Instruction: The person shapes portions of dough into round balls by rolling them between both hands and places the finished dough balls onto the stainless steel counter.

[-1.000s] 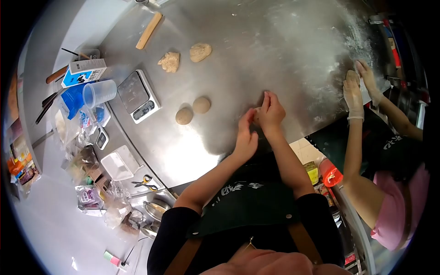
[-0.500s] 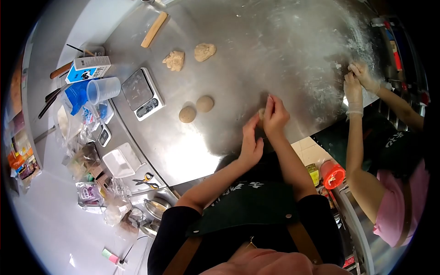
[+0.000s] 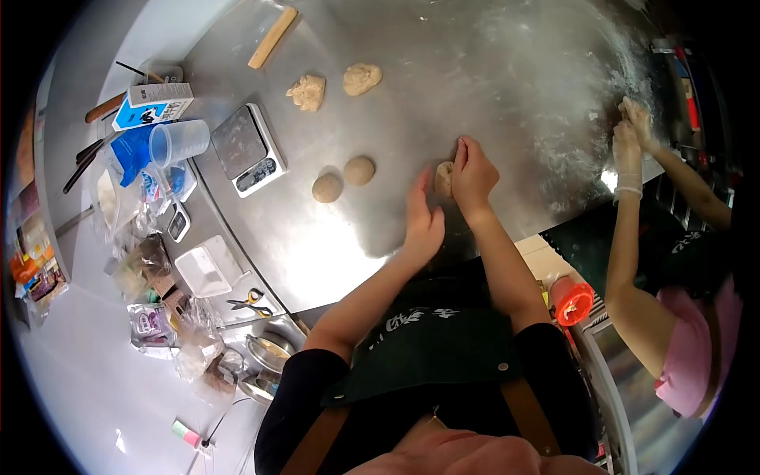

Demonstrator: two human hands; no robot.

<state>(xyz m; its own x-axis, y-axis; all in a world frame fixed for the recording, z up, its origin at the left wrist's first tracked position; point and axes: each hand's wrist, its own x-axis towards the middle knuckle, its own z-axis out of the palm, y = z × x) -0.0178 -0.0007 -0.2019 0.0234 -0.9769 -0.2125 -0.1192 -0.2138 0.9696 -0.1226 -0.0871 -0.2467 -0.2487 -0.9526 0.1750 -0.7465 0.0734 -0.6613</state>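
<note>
A piece of dough lies on the steel table between my two hands. My right hand curls against its right side, fingers together and partly covering it. On the other side, my left hand is open, its fingers stretched and thumb apart, with a small gap to the dough. Two smooth round dough balls sit side by side to the left. Farther back are two rough dough lumps.
A digital scale stands left of the dough balls, and a wooden stick lies at the back. A plastic measuring cup, a milk carton, a white tray and scissors crowd the left. A co-worker's gloved hands work at right.
My left hand has drawn away from the dough, which now shows more between my hands. My right hand has turned and closed around its side. The camera view has shifted slightly.
</note>
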